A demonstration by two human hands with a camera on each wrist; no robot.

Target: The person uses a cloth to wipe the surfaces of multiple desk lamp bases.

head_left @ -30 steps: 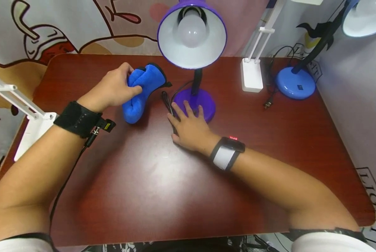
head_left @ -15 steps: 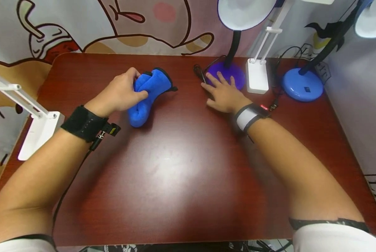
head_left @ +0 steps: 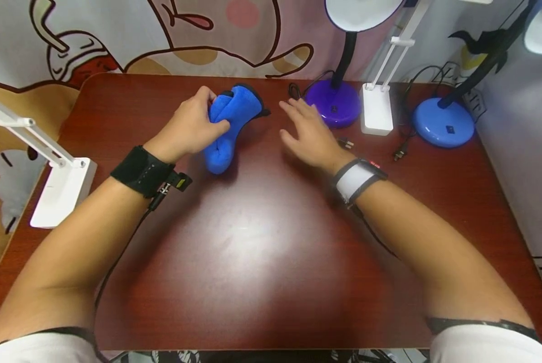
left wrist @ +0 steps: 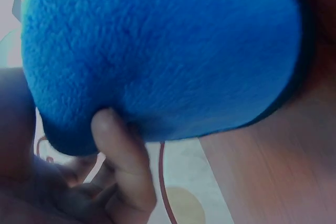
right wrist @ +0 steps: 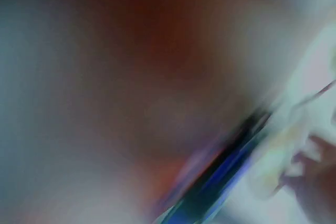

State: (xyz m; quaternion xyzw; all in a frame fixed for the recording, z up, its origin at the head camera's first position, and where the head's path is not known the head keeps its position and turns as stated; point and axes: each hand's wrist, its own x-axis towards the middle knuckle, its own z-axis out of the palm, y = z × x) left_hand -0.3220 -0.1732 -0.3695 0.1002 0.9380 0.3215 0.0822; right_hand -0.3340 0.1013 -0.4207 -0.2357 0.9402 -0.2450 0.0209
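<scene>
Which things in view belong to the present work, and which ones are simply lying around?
Apparently part of the work:
blue fleecy item, held in the left grip
purple lamp, perhaps: the right grip is near its base

Apparently just standing about:
blue lamp
white lamp beside the purple one
other white lamp, far left

Prob. home rm: desk (head_left: pixel 243 292), lamps (head_left: pixel 336 108)

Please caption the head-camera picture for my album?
Left hand gripping a blue fabric item, right hand near a purple lamp, over a brown desk.
</scene>
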